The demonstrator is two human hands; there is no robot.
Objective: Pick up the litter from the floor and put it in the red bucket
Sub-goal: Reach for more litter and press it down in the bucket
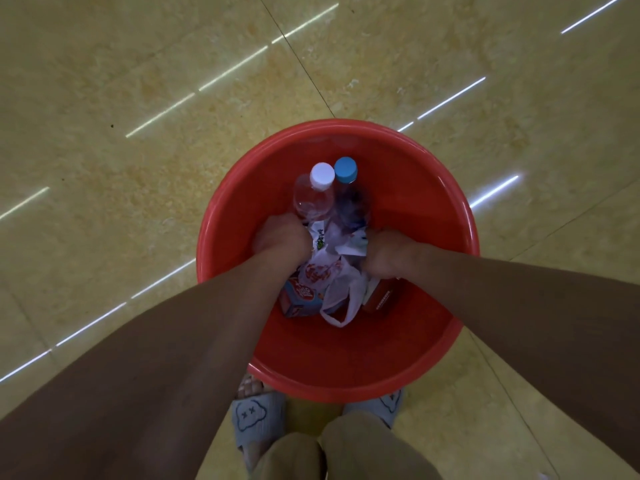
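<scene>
Through the head camera I saw the red bucket (429,209) standing on the tan tiled floor (138,98), just at 12 o'clock from the person's feet. All the litter I could see lay inside it.

Two plastic bottles leaned side by side at the 12 o'clock part of the load, caps up and touching each other. One was a clear bottle (311,200) with a white cap (322,174). The other was a darker bottle (349,202) with a blue cap (345,169), just to its 3 o'clock. In the middle sat a heap of crumpled printed wrappers (325,245); I could not count them. At 6 o'clock lay one thin white plastic bag (341,292), its handle loop hanging toward the near wall. One blue and red carton (299,301) lay at 7 o'clock, and one dark red box (379,299) at 5 o'clock.

Both hands were down in the bucket. The left hand (280,237) was at 9 o'clock of the heap, against the clear bottle's lower part. The right hand (391,254) was at 3 o'clock, above the red box. I saw only their backs and knuckles, with the fingers turned under into the litter, so I could not tell whether either was gripping anything or merely pressing down.

Below the bucket were two pale blue slippers (252,417) with cloud faces, and khaki trouser legs (346,452).
</scene>
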